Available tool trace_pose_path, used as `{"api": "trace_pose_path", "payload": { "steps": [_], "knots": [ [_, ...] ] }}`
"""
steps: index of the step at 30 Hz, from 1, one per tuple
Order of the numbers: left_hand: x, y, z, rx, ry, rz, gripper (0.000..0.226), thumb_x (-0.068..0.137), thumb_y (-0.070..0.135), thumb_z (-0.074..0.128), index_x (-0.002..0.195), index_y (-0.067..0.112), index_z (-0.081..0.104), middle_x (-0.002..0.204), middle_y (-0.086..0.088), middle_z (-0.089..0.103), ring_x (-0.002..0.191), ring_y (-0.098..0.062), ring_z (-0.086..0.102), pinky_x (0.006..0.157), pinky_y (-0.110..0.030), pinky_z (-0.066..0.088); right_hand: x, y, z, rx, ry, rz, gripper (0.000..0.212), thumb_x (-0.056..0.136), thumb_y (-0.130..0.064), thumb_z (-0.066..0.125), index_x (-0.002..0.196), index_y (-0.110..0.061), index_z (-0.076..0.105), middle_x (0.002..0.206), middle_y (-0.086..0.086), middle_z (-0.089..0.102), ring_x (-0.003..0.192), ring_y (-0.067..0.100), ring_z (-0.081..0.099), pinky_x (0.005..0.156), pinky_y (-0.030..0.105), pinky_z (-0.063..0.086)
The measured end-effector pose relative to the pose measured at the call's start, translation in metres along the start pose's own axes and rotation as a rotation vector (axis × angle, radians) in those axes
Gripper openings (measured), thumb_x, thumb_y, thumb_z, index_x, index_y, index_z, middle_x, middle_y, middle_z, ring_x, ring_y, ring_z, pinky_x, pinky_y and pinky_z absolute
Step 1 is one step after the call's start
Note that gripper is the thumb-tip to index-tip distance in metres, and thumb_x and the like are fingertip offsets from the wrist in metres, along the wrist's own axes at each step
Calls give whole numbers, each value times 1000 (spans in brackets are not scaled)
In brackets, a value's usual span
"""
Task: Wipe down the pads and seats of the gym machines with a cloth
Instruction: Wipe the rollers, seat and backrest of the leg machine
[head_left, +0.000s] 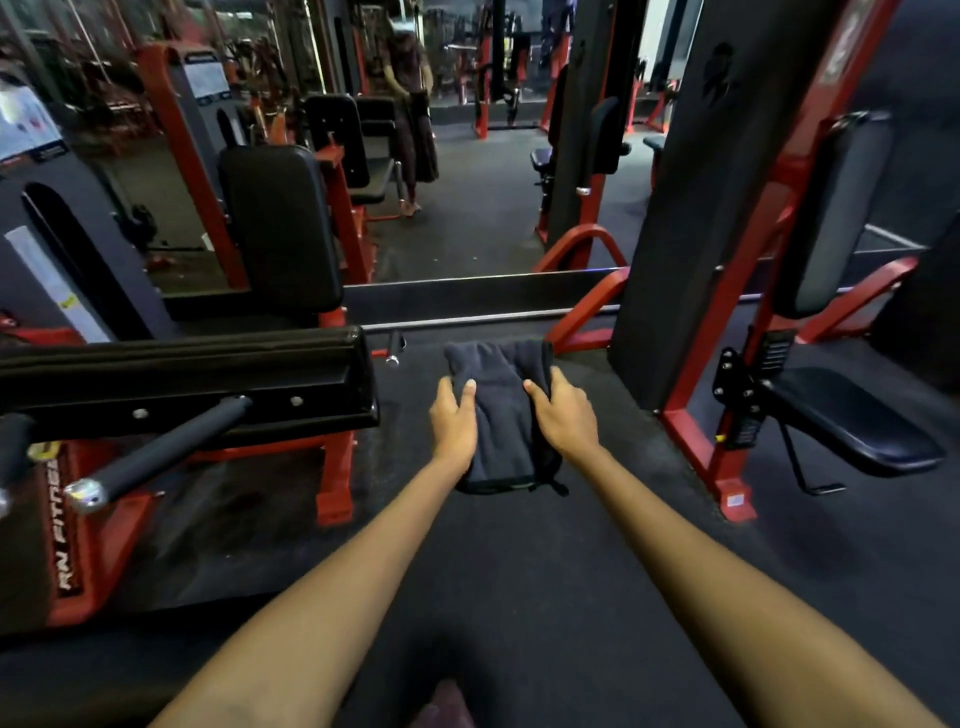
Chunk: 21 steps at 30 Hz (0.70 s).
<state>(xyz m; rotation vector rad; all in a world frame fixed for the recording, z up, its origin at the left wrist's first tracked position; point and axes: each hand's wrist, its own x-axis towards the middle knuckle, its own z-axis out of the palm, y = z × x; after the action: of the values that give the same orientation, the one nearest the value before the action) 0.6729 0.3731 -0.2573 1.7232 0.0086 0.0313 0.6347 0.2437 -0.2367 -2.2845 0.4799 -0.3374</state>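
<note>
A dark grey folded cloth (503, 410) hangs in the air in front of me, above the dark rubber floor. My left hand (455, 421) grips its left edge and my right hand (565, 415) grips its right edge, thumbs on top. To the left lies a long black pad (182, 374) on a red machine frame, with an upright black back pad (283, 228) behind it. To the right a black seat (852, 421) sticks out from a red upright, under a tall black back pad (836, 218).
A black foam-covered handle with a chrome end (156, 452) juts out under the left pad. A mirror wall (467, 218) stands ahead, showing a person and more machines. A black weight-stack shroud (691, 208) rises right of centre. Dark floor (519, 571) lies between the machines.
</note>
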Motion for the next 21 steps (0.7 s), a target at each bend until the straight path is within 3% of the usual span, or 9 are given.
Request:
{"api": "trace_pose_path", "payload": {
  "steps": [3,8,13,16,21],
  "knots": [
    [30,-1,21,93,111,65,29,101,29,42,105,2,52,102,-20,64,95,-33,60,77,-37,45,41,1,2,-105,-10,-73,36,99,-39,43,124,-13,45,111,23,62,104,42,57,80,42,44],
    [107,-8,49,160,212,89,37,102,31,38,103,-2,54,92,-26,63,87,-38,60,65,-36,39,121,1,14,-187,-54,-128,39,99,-40,40,129,-15,42,109,22,62,103,42,57,81,44,45],
    [181,0,77,225,235,112,36,101,31,38,103,-2,52,74,-17,58,78,-39,60,59,-34,36,209,0,18,-195,-116,-131,38,98,-45,40,123,-17,46,112,19,63,105,41,57,80,42,44],
    [225,5,93,239,291,125,35,101,29,38,106,-3,51,81,-25,62,80,-41,60,62,-35,36,267,-7,24,-183,-147,-183,34,97,-47,41,115,-19,49,110,17,64,104,39,58,80,42,46],
    [285,13,98,343,387,123,35,101,33,38,110,2,50,97,-26,64,89,-43,59,67,-40,40,337,-22,47,-51,-209,-205,34,97,-44,43,120,-20,51,114,19,64,106,40,58,77,38,43]
  ]
}}
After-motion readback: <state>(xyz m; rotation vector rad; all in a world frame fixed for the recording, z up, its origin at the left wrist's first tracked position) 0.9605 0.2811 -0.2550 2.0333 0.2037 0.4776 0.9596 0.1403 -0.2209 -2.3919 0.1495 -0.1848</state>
